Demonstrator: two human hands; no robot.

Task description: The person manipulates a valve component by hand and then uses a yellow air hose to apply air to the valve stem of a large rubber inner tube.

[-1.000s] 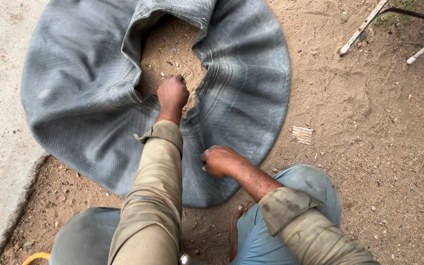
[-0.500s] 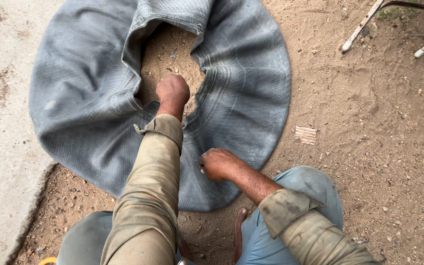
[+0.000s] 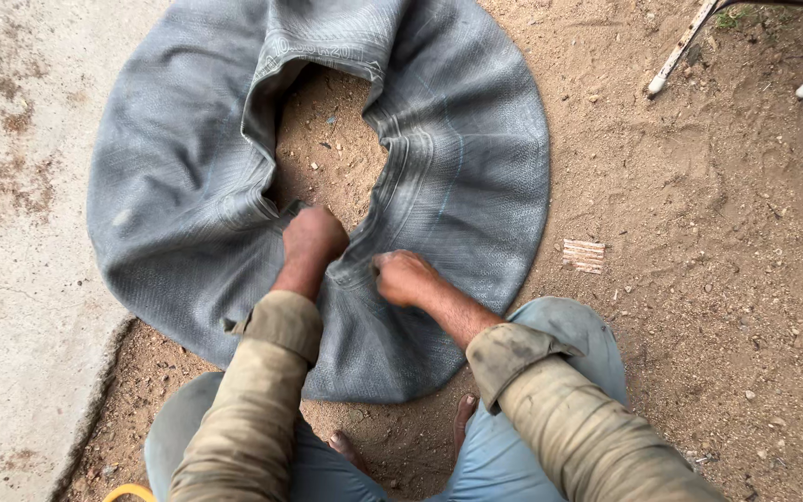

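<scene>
A large deflated grey rubber inner tube (image 3: 188,186) lies flat on sandy ground, with a hole of bare sand in its middle. My left hand (image 3: 311,238) is closed as a fist and presses on the tube's inner edge at the near side of the hole. My right hand (image 3: 403,277) is closed too and grips a fold of the tube's inner rim just right of the left hand. Both arms wear dusty khaki sleeves. I squat over the tube's near edge in blue trousers, and my bare feet show below it.
A concrete slab (image 3: 11,279) runs along the left, its edge under the tube. A small ribbed piece of cardboard (image 3: 585,255) lies on the sand to the right. Two white-tipped metal legs (image 3: 671,65) reach in at the top right. A yellow object (image 3: 127,491) peeks in at the bottom left.
My right hand has moved up from the tube's near part to its inner rim, close beside the left hand. The left hand stays at the hole's near edge.
</scene>
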